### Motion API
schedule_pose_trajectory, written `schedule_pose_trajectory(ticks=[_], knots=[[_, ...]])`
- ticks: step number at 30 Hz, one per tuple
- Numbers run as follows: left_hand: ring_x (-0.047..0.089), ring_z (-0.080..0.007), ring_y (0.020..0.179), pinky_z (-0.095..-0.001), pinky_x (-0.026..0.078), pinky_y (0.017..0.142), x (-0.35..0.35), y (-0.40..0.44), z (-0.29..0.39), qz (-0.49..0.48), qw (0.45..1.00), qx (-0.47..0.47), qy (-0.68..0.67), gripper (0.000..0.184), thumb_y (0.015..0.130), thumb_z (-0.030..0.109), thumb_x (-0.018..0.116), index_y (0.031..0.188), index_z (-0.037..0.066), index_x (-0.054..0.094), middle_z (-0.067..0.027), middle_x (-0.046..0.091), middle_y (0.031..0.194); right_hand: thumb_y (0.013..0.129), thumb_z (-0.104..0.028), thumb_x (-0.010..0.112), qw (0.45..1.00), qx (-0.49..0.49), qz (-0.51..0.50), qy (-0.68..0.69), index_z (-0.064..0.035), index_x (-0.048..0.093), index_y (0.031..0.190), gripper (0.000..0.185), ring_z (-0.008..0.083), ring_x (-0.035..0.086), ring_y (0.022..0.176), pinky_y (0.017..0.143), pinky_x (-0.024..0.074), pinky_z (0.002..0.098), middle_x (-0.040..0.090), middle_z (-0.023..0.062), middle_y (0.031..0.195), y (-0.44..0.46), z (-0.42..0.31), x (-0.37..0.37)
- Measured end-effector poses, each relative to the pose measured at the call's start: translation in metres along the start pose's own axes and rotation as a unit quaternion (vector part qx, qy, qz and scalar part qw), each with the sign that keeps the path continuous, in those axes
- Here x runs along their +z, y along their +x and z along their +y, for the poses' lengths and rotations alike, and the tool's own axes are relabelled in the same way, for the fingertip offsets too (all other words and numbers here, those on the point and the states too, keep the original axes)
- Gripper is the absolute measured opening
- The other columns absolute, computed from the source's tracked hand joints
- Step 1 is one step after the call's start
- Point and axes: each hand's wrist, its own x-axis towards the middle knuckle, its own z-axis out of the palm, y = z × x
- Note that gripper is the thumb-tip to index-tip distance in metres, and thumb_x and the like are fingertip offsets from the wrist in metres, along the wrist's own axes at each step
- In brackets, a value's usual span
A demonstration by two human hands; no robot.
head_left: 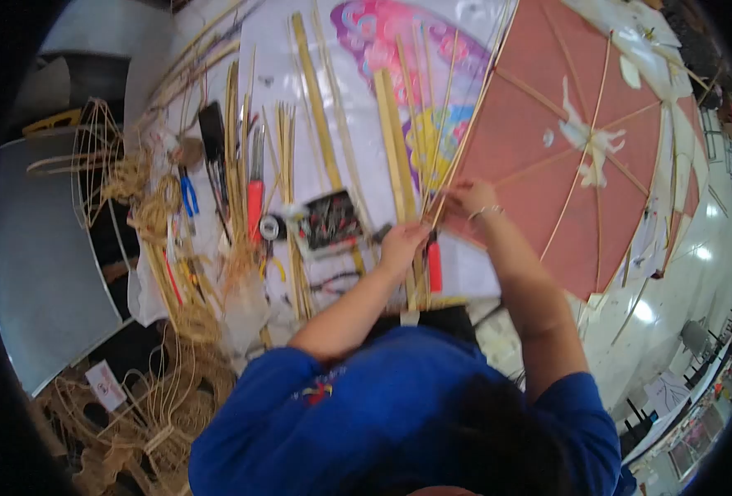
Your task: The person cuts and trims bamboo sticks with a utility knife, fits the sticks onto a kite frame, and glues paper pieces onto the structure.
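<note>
My left hand [403, 247] is closed around the lower end of a thin bamboo strip [468, 136], which slants up and away along the edge of a reddish-brown panel. Just up and to the right, my right hand [472, 199] pinches the same strip or one beside it; its fingertips are partly hidden. A knife with a red handle [434, 266] lies close below both hands, its upper part largely covered. Left of my left hand is a black tray [330, 221] of small tools. The reddish-brown panel [531, 124], ribbed with bamboo sticks, spreads under my right forearm.
Thick bamboo slats [395, 149] lie lengthwise over a printed butterfly sheet [366, 33]. Further left are a red-handled saw [255, 198], blue pliers [188, 194], a roll of tape [273, 227] and coiled fibre [161, 207]. Woven frames [159, 413] stand at lower left.
</note>
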Motion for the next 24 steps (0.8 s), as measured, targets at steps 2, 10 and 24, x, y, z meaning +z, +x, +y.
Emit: schedule_pose_trajectory(ticks=[2,10,24], knots=[[0.059,-0.0111,0.076,-0.0237,0.048,0.069,-0.007,-0.024,-0.002,-0.017,0.999,-0.019,0.039,0.023,0.091,0.02,0.061,0.101,-0.001,0.061,-0.0039,0.063,0.085,0.079,-0.004,0.071,1.0,0.009,-0.025,-0.013,0.0022,0.063,0.088,0.013,0.0123,0.06,0.061,0.052,0.0492,0.0238,0.063,0.0036,0.072,-0.025,0.005,-0.007],[0.061,-0.0146,0.085,-0.0276,0.049,0.078,-0.029,-0.114,0.041,-0.03,0.931,0.288,0.223,0.029,0.086,0.012,0.066,0.112,0.0,0.06,-0.0069,0.066,0.092,0.079,-0.006,0.071,0.954,-0.242,-0.075,-0.162,-0.001,0.063,0.088,0.013,0.0132,0.062,0.068,0.064,0.0505,0.0258,0.064,0.0054,0.077,-0.138,0.054,0.023],[0.063,-0.022,0.096,-0.0335,0.053,0.087,-0.133,-0.252,0.071,0.048,0.927,0.371,-0.014,0.02,0.094,0.012,0.055,0.107,-0.002,0.06,-0.0133,0.065,0.103,0.079,-0.021,0.066,0.845,-0.203,0.204,-0.45,0.0031,0.056,0.1,0.033,0.0418,0.061,0.092,0.08,0.0491,0.0483,0.061,0.0272,0.102,-0.115,0.146,0.053]])
